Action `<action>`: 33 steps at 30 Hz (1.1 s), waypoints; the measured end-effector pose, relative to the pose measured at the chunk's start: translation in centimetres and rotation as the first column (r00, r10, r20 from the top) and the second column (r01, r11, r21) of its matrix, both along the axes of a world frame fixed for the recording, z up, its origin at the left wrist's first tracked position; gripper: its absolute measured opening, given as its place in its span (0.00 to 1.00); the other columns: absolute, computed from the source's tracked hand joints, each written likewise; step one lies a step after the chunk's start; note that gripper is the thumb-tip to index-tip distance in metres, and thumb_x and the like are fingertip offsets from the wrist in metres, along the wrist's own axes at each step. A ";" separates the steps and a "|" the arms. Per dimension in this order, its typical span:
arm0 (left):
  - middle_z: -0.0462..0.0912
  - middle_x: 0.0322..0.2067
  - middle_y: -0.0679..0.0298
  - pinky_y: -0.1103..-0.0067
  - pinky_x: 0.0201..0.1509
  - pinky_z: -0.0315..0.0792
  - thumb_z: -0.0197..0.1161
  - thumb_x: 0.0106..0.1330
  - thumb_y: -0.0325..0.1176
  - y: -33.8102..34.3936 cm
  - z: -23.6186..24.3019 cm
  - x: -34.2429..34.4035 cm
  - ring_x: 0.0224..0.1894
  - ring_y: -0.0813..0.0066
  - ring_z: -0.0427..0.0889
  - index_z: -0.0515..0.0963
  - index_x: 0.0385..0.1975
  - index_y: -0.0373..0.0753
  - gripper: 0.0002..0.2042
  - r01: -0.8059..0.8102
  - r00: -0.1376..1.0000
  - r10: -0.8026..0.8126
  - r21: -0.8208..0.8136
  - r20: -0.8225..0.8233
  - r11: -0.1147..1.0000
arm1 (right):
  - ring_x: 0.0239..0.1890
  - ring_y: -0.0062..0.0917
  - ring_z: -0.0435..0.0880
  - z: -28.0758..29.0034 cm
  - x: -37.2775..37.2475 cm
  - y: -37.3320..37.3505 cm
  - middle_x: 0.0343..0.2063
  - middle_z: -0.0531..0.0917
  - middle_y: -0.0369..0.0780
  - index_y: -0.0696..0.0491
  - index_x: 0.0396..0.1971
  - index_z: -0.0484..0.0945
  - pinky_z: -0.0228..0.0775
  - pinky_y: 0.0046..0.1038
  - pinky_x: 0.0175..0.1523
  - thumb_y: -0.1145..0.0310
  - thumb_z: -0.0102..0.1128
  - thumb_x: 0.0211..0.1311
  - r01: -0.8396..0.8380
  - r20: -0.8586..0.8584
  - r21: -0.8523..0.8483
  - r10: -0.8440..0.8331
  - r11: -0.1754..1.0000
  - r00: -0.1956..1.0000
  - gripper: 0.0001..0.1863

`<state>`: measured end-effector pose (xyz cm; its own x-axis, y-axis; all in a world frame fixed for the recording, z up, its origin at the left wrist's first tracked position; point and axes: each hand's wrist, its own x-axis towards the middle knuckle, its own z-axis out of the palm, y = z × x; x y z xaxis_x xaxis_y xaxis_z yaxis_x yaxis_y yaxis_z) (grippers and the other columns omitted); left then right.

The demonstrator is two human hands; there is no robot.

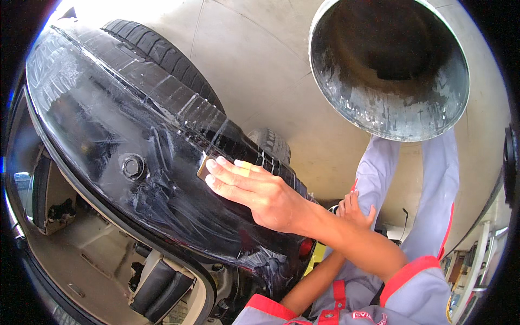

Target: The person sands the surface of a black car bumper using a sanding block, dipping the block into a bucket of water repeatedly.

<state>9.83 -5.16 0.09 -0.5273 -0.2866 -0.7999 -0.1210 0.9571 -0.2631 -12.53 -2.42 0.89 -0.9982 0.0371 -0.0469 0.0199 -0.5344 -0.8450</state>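
My right hand (265,197) reaches across to the left and presses a small brown sanding block (203,168) against the black car body panel (179,200). Its fingers lie over the block, which shows only at its outer end, beside the panel's edge. Whitish streaks and scuffs cover the panel around it. To the left of the block, a round dark cap (133,167) sits in the panel. My left hand (356,211) rests on my grey trouser leg with its fingers apart, partly behind my right forearm, and holds nothing.
A large open metal drum (390,122) stands at the upper right, close to my legs. One tyre (168,62) shows beside the panel, another tyre (270,143) farther under the car. At lower left, a dark seat (162,287) is visible inside the car. A red lamp (306,248) sits near my forearm.
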 end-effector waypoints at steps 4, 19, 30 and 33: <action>0.79 0.55 0.57 0.59 0.57 0.74 0.70 0.55 0.47 0.0 0.0 -0.1 0.55 0.54 0.79 0.74 0.58 0.38 0.31 -0.007 1.000 0.007 0.005 0.007 1.000 | 0.74 0.38 0.67 1.5 4.8 0.6 0.71 0.68 0.47 0.57 0.68 0.72 0.62 0.41 0.75 0.83 0.48 0.63 -0.116 0.042 0.057 0.114 0.992 0.993 0.30; 0.79 0.51 0.55 0.60 0.56 0.74 0.71 0.54 0.46 0.4 -0.1 0.3 0.52 0.51 0.78 0.75 0.55 0.36 0.30 -0.008 0.998 0.009 0.013 -0.061 1.000 | 0.74 0.40 0.66 0.5 -0.3 0.0 0.71 0.68 0.48 0.58 0.68 0.69 0.57 0.42 0.77 0.83 0.45 0.62 -0.029 0.019 0.022 0.029 0.999 0.999 0.32; 0.79 0.50 0.54 0.59 0.56 0.74 0.71 0.54 0.47 -0.3 -0.3 0.2 0.52 0.50 0.78 0.75 0.55 0.37 0.30 -0.042 0.996 0.044 0.030 -0.077 0.999 | 0.73 0.43 0.66 -0.1 -3.2 -0.7 0.71 0.67 0.50 0.61 0.68 0.68 0.58 0.44 0.75 0.83 0.46 0.62 0.057 0.007 0.024 -0.058 0.998 0.998 0.31; 0.79 0.50 0.54 0.59 0.56 0.74 0.71 0.53 0.47 -0.3 -0.2 0.2 0.53 0.50 0.78 0.75 0.55 0.37 0.31 -0.047 0.994 0.050 0.031 -0.102 0.998 | 0.74 0.42 0.65 0.2 -2.9 -0.4 0.72 0.67 0.50 0.60 0.68 0.70 0.57 0.44 0.76 0.84 0.45 0.62 0.067 -0.003 -0.026 -0.067 0.997 0.998 0.31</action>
